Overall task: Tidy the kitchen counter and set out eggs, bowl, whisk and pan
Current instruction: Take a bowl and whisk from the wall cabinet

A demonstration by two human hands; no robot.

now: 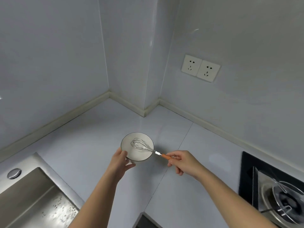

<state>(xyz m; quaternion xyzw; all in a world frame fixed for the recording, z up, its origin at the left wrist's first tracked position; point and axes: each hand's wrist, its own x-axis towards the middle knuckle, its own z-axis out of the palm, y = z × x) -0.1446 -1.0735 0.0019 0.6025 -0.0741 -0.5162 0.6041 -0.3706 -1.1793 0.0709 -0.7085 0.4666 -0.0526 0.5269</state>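
Note:
A white bowl [128,143] with a dark rim sits in the middle of the pale counter [82,145]. My left hand [120,162] grips its near-left edge, thumb over the rim. A wire whisk [141,145] lies with its metal loops inside the bowl, and its orange handle [165,156] sticks out to the right over the rim. My right hand [182,161] pinches the end of that handle. No eggs or pan are in sight.
A steel sink [32,199] with a round drain plug fitting [14,173] fills the lower left. A gas hob [279,195] with a burner grate is at the lower right. Two wall sockets [200,68] sit above the counter's back right corner.

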